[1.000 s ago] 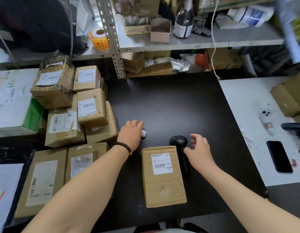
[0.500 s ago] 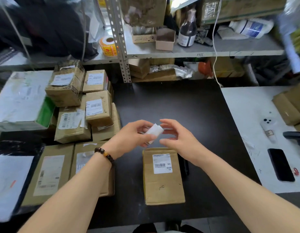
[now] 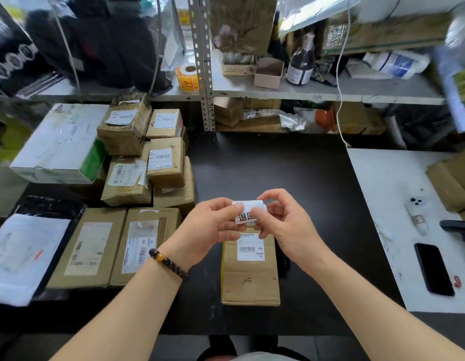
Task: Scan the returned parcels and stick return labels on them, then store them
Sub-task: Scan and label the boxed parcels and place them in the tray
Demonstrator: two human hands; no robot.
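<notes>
Above the front middle of the black tabletop (image 3: 265, 165) we hold a small white label roll (image 3: 242, 217), bold black characters printed on its loose end, just over the far end of a brown cardboard parcel (image 3: 250, 280) that lies flat and bears one barcode sticker (image 3: 251, 247). Our left hand (image 3: 208, 230) and right hand (image 3: 286, 225) both pinch the roll, thumbs and forefingers curled onto it from either side. One roll, one parcel before us; along the left edge we count seven more brown parcels (image 3: 127, 182).
</notes>
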